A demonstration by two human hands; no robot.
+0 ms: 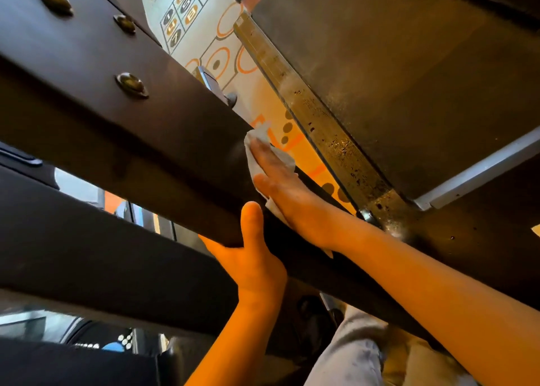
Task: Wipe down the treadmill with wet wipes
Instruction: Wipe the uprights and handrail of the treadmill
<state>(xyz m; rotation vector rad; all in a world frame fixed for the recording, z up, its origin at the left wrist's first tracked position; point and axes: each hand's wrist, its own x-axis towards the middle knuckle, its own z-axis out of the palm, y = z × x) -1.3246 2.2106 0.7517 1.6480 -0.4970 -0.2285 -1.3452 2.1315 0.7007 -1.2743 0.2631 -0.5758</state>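
Near the middle of the frame, our flat right hand (282, 191) presses the wipe (257, 137) on the dark bar (163, 140); our left hand (254, 264) grips the bar. We should rub slowly.

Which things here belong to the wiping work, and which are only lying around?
For the job: wet wipe under right hand; dark treadmill beam gripped by left hand; spotted side rail.
Just around: patterned floor mat.

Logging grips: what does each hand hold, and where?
The left hand grips the dark frame bar by its lower edge. The right hand grips nothing: flat, it presses the wet wipe on the bar.
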